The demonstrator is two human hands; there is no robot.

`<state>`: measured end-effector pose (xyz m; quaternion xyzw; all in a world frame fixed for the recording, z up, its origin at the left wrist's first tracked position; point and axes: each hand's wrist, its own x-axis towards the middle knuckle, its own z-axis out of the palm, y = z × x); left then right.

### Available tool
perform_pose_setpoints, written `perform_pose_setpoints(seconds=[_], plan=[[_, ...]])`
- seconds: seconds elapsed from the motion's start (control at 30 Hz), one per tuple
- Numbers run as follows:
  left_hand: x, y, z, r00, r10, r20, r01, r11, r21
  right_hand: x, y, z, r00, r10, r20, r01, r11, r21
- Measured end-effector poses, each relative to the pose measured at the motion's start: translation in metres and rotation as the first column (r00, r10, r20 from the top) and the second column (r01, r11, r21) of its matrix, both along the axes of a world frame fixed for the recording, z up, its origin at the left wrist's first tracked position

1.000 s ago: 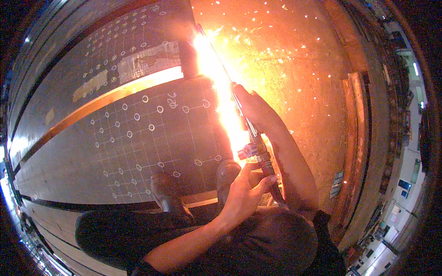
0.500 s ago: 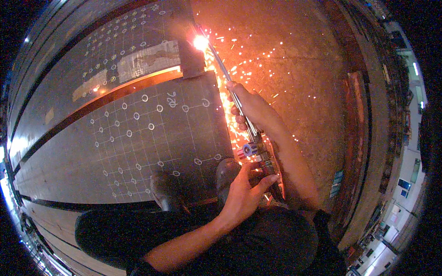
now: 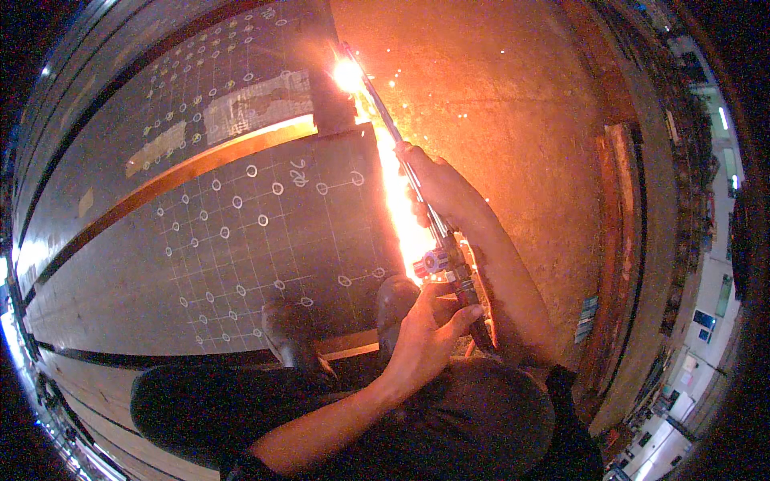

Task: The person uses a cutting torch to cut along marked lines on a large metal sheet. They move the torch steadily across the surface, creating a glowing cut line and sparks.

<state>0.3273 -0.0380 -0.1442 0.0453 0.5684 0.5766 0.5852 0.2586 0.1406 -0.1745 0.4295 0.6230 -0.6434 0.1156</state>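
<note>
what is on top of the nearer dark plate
White circles and thin grid lines are marked on the plate, with white writing toward its far edge. Two shoes overlap its near side; any markings they cover cannot be seen.

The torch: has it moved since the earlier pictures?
No, not visibly in any direction: the torch keeps its place against the white-circled plate.

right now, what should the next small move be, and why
Probably ease the boot nearer the torch back slightly: the bright glow along the marked plate's edge comes close to that boot, and with the left hand and right hand both on the torch, shifting the foot seems the simplest adjustment.
</note>
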Motion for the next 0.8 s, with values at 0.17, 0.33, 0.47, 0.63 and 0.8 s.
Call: perform_pose_setpoints(seconds=[0.17, 0.33, 0.47, 0.63, 0.8], plan=[[0.004, -0.001, -0.006, 1.000, -0.006, -0.020, 0.006, 1.000, 0.010, 0.001, -0.003, 0.003, 0.998, -0.064, -0.025, 0.062, 0.995, -0.072], [0.007, -0.002, -0.009, 1.000, 0.012, 0.026, -0.013, 0.999, 0.029, 0.002, -0.002, -0.001, 0.998, -0.047, 0.032, 0.050, 0.995, -0.086], [0.006, -0.003, -0.004, 0.998, 0.010, 0.056, -0.011, 1.000, 0.021, 0.005, 0.000, -0.005, 0.999, -0.029, 0.041, 0.031, 0.999, -0.043], [0.006, -0.004, -0.004, 0.999, -0.007, 0.032, 0.005, 0.999, 0.043, 0.006, -0.005, 0.002, 0.998, -0.057, 0.033, 0.060, 0.996, -0.071], [0.009, -0.006, -0.008, 0.996, 0.008, 0.087, -0.012, 0.999, 0.046, 0.007, -0.007, 0.007, 1.000, -0.007, -0.014, 0.007, 1.000, -0.026]])
